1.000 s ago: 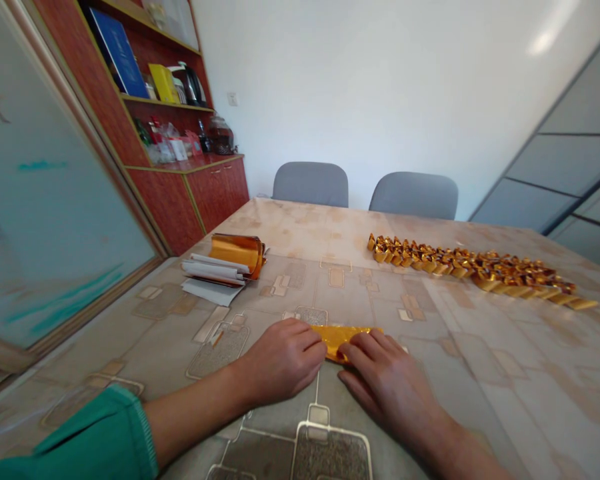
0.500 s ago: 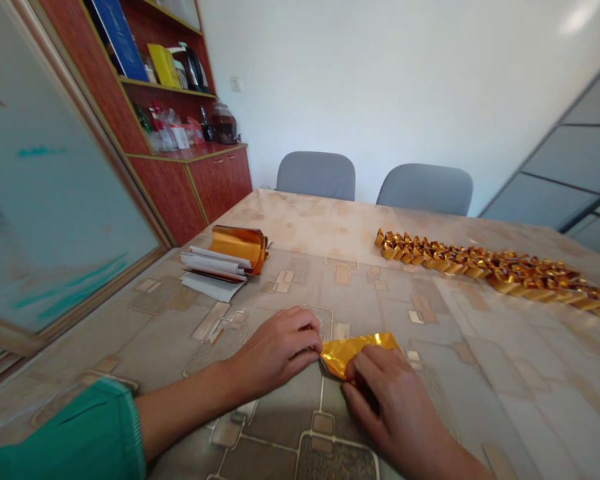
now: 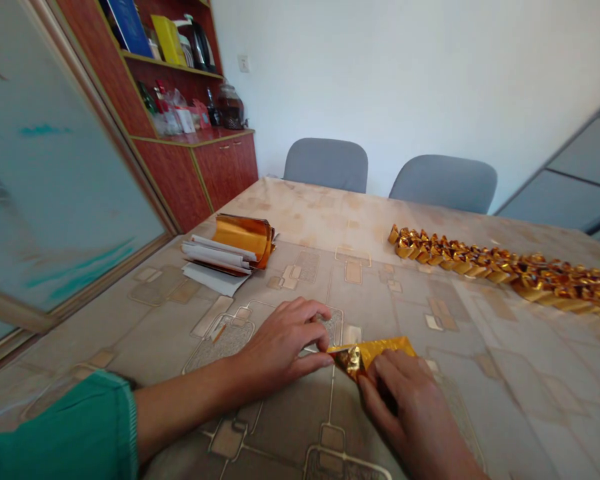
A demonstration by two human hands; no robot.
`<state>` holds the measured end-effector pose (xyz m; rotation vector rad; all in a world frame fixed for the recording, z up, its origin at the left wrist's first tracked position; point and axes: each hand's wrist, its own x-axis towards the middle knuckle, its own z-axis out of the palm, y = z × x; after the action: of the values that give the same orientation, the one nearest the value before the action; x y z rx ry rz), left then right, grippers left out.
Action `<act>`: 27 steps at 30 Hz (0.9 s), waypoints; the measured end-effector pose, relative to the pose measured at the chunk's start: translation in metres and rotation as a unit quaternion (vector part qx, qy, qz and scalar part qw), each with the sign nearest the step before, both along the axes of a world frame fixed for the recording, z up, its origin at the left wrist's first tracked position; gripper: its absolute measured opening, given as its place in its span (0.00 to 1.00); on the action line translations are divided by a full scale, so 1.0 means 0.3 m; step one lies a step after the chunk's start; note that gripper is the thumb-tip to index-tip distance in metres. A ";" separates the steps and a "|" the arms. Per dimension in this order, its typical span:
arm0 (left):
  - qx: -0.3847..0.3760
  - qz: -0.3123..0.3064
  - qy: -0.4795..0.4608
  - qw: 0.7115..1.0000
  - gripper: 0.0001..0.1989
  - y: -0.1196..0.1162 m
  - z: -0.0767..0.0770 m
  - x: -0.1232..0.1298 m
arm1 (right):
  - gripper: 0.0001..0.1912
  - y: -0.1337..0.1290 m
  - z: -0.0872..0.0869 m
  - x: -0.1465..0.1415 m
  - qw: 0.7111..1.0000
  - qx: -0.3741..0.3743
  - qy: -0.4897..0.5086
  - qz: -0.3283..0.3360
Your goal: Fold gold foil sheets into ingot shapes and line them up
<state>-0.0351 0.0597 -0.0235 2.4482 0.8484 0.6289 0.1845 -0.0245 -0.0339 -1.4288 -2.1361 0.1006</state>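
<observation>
A partly folded sheet of gold foil paper [image 3: 385, 347] lies on the table in front of me. My left hand [image 3: 293, 337] pinches its pointed left corner between thumb and forefinger. Over its right part, my right hand [image 3: 405, 387] is closed with the fingers curled down on the lower edge; those fingertips are partly hidden. Near the left corner a folded flap shows a crinkled, shiny face.
A stack of curled gold and white paper sheets [image 3: 225, 257] lies at the left of the patterned table [image 3: 290, 427]. Rows of folded gold foil pieces [image 3: 500, 267] stretch along the right. Behind the table are two grey chairs [image 3: 326, 163] and a red-brown cabinet [image 3: 225, 170].
The foil's left corner now shows a folded, crinkled flap where it looked smoother before. My left forefinger has lifted into an arch. The whole view has shifted slightly.
</observation>
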 end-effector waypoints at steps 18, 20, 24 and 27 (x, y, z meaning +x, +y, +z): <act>0.046 0.050 0.023 0.997 0.09 0.002 -0.030 0.038 | 0.15 0.003 -0.007 0.012 1.000 -0.002 -0.029 0.011; 0.063 0.055 0.027 0.996 0.08 0.003 -0.024 0.038 | 0.18 0.002 -0.009 0.016 0.999 -0.004 -0.043 0.014; 0.191 -0.011 0.016 0.981 0.02 -0.026 -0.005 0.048 | 0.18 0.000 -0.021 0.018 0.999 -0.017 -0.036 0.010; 0.211 -0.113 0.030 0.970 0.08 -0.071 0.002 0.061 | 0.18 0.000 -0.026 0.017 0.999 -0.028 -0.027 0.014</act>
<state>-0.0168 0.0383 -0.0229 2.9040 0.4777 0.7104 0.1895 -0.0245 -0.0417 -1.4506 -2.2137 0.1349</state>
